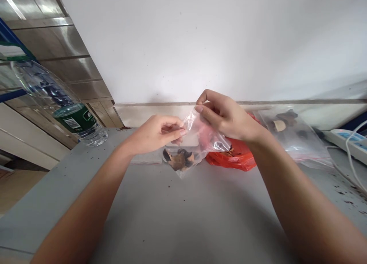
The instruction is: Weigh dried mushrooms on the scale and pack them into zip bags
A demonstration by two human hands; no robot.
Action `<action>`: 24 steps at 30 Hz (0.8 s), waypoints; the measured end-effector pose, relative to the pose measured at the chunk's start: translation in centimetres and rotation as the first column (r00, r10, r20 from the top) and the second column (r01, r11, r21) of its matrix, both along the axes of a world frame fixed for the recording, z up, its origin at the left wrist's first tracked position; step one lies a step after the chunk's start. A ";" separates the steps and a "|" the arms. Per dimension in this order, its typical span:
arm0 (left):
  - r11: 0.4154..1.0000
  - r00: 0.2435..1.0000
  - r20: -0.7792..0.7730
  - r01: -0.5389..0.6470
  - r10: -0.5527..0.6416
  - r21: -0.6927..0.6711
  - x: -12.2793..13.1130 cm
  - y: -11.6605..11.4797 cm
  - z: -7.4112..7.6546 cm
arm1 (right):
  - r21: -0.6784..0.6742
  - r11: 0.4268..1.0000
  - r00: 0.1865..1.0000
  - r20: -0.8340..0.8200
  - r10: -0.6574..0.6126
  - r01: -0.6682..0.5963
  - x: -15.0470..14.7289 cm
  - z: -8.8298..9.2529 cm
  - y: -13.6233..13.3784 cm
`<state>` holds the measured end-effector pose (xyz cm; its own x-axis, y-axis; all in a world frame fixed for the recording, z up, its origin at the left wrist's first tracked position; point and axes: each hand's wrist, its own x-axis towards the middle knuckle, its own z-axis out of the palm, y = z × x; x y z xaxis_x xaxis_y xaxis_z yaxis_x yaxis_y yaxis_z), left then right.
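Observation:
A clear plastic bag (213, 139) hangs between my two hands, above the grey table. My left hand (156, 134) pinches its upper left edge between thumb and fingers. At the upper right corner, my right hand (222, 114) grips the bag with thumb and bent forefinger. Dark brown and tan dried pieces (180, 159) lie in the bag's low corner. Behind the bag, and partly hidden by it, is a pale flat object (185, 140) whose kind I cannot make out. A red plastic bag (233, 160) with dark brown bits in it rests under my right wrist.
At the right lies a clear zip bag (296, 141) holding brown pieces, beside a white device (348, 141) with a cable. A large water bottle (74, 116) stands at the left. Dark crumbs dot the grey table (183, 214). A white wall (218, 46) rises behind.

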<state>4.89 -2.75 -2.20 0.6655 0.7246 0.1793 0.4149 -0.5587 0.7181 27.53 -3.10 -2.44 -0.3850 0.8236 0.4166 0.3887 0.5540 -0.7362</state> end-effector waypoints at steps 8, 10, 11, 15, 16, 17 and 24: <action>1.000 1.000 -0.027 -0.012 0.013 0.019 -0.2 0.1 -0.1 | -0.105 0.994 0.999 -0.002 0.037 -0.037 -0.2 0.0 0.0; 1.000 1.000 -0.023 -0.015 0.015 0.018 -0.2 0.1 -0.1 | -0.127 0.991 0.999 -0.003 0.038 -0.038 -0.2 0.0 0.2; 1.000 1.000 -0.017 -0.020 0.020 0.020 -0.2 0.1 0.0 | -0.113 0.993 1.000 -0.004 0.031 -0.032 -0.2 0.0 0.2; 0.998 0.999 0.020 -0.034 0.033 0.045 -0.2 0.2 -0.1 | -0.026 1.000 0.999 -0.040 0.011 -0.012 -0.2 0.1 0.2; 0.998 0.999 0.029 -0.037 0.036 0.048 -0.3 0.2 -0.1 | -0.026 0.999 0.999 -0.050 0.018 -0.020 -0.1 0.2 0.1; 0.998 0.998 0.043 -0.043 0.041 0.052 -0.3 0.3 -0.1 | -0.035 0.999 0.998 -0.052 0.029 -0.031 0.0 0.3 0.0; 0.992 0.990 0.108 -0.103 0.096 0.065 -0.4 0.4 -0.1 | 0.071 0.996 0.998 0.019 0.052 -0.053 0.5 -0.1 0.5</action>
